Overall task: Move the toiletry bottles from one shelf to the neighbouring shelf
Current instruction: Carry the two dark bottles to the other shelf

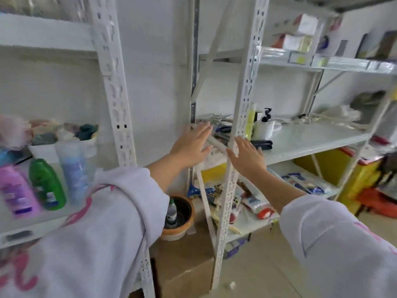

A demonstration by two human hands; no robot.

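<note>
Three toiletry bottles stand on the left shelf (32,226): a purple bottle (17,190), a green bottle (46,183) and a pale blue bottle (72,166). On the right shelf (311,140) stand a yellow bottle (251,120) and a white pump bottle (263,123). My left hand (192,145) is stretched out flat, fingers apart, in the gap between the two racks. My right hand (247,157) is open too, by the right rack's front post (240,117). Neither hand holds anything.
A white bin of crumpled bags (60,134) sits behind the left bottles. A white mug (271,127), a black stapler (263,145) and cords lie on the right shelf. Below are packets, a yellow box (335,171), a plant pot (180,216) and a cardboard box (184,261).
</note>
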